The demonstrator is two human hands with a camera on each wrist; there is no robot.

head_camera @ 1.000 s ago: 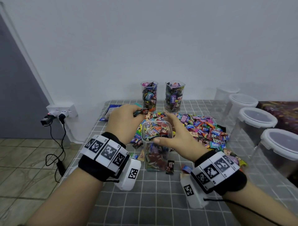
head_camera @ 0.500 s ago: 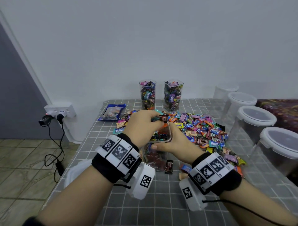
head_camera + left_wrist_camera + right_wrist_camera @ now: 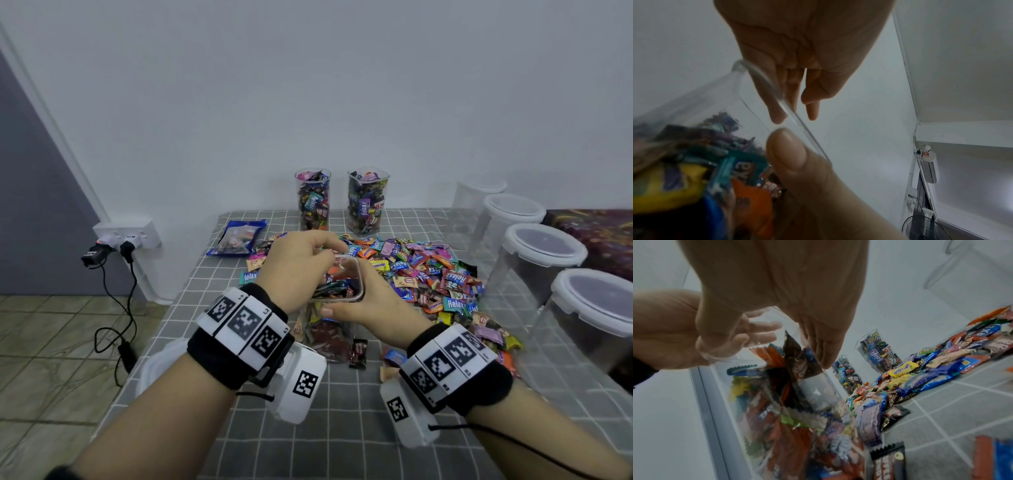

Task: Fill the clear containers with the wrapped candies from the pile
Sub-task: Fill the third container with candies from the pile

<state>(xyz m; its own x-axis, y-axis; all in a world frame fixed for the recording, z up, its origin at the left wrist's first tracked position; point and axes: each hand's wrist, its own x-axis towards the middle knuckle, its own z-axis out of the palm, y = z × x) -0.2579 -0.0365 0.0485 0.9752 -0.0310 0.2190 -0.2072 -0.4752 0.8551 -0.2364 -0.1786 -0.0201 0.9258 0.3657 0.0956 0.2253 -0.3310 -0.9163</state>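
Note:
A clear container (image 3: 329, 339), partly full of wrapped candies (image 3: 694, 170), stands on the grey checked tablecloth (image 3: 342, 428). My right hand (image 3: 356, 301) grips it just under the rim (image 3: 777, 97), thumb on the near wall. Right above its mouth hovers my left hand (image 3: 329, 253), fingers loose and pointing down, holding nothing; the right wrist view shows that left hand (image 3: 674, 331) spread out behind the clear wall. The candy pile (image 3: 428, 274) lies just behind and to the right.
Two full containers (image 3: 312, 200) (image 3: 368, 202) stand by the wall. Several lidded empty tubs (image 3: 537, 257) line the right edge. A blue candy bag (image 3: 236, 238) lies back left, and loose candies (image 3: 358, 353) sit near the container. A white lid (image 3: 154, 370) rests at the left table edge.
My left hand moved right from the pile's edge to above the container's mouth, and its fingers have loosened. The right hand kept its hold on the container.

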